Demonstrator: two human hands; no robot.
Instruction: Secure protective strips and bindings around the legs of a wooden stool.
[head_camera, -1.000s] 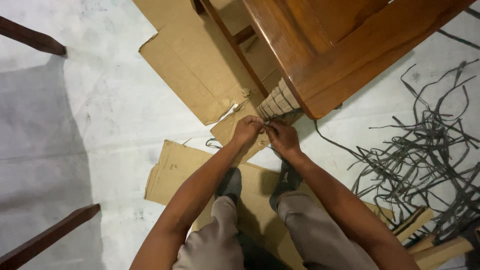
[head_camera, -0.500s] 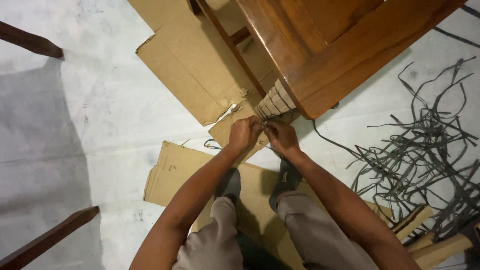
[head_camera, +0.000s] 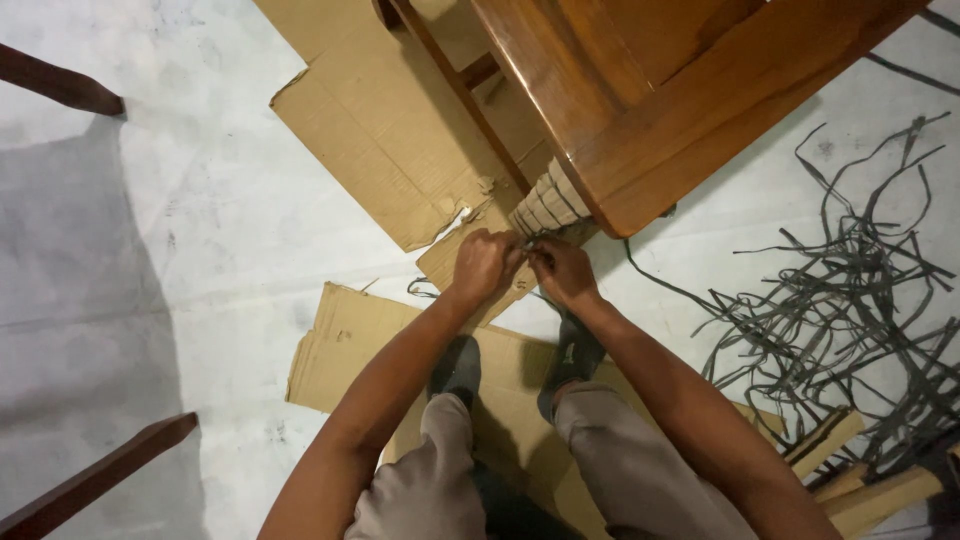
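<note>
Woven wrap (head_camera: 548, 203) of pale strips covers the foot of a wooden leg, right at the corner of the wooden frame (head_camera: 640, 110), just above both hands. The left hand (head_camera: 483, 265) is curled shut, fingertips pinching something small at the wrap's lower edge; what it is cannot be made out. The right hand (head_camera: 562, 272) meets it, fingers pressed together on the same spot, knuckles almost touching the left. To do this well, it seems best to keep both pinches close to the leg and pull snug and even. Below the hands lie flat cardboard sheets (head_camera: 400, 150) under the person's socked feet (head_camera: 570, 360). To the right, well apart, a tangle of dark strips (head_camera: 850, 300) spreads on the pale floor (head_camera: 200, 250).
</note>
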